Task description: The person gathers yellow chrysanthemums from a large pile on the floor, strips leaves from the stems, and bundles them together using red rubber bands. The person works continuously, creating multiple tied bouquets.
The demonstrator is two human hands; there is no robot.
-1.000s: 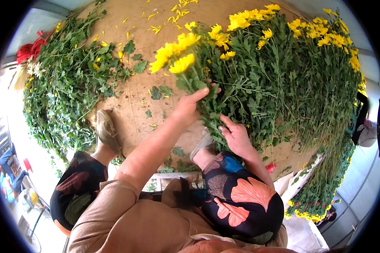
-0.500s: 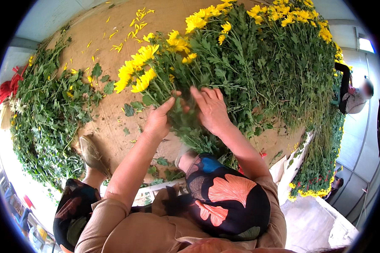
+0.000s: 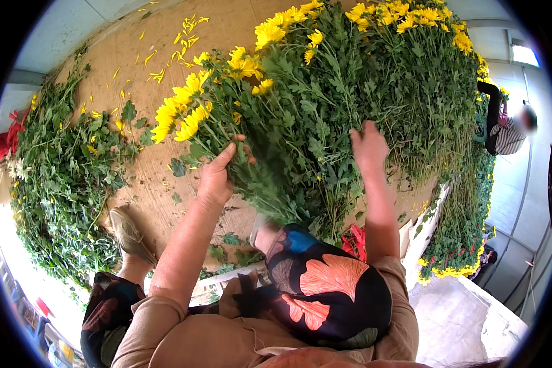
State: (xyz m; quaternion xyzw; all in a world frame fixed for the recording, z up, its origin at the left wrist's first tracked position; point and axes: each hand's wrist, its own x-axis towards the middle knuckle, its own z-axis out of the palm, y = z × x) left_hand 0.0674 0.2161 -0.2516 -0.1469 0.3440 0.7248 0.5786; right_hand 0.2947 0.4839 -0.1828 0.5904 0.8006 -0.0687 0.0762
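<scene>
My left hand [image 3: 221, 165] grips a bunch of yellow chrysanthemums [image 3: 187, 122] by their leafy stems, blooms toward the upper left. My right hand [image 3: 369, 147] is over the dense pile of long green stems [image 3: 398, 104] to the right, its fingers bent down among the leaves; it is slightly blurred, and I cannot see whether they hold a stem. Red material [image 3: 357, 242] shows beside my right forearm, under the stems. A brown board [image 3: 153, 104] with scattered loose petals [image 3: 184, 37] lies beneath.
Cut leafy stems [image 3: 67, 184] are heaped at the left, near red ribbon [image 3: 6, 140]. My knees and shoes frame the near board. A co-worker in a striped top [image 3: 509, 138] sits at the far right, another partly visible below. More bundled flowers [image 3: 451, 257] lie along the right edge.
The held bunch has moved down-left with my left hand. My right hand has left that bunch and moved right into the pile. The view has shifted slightly.
</scene>
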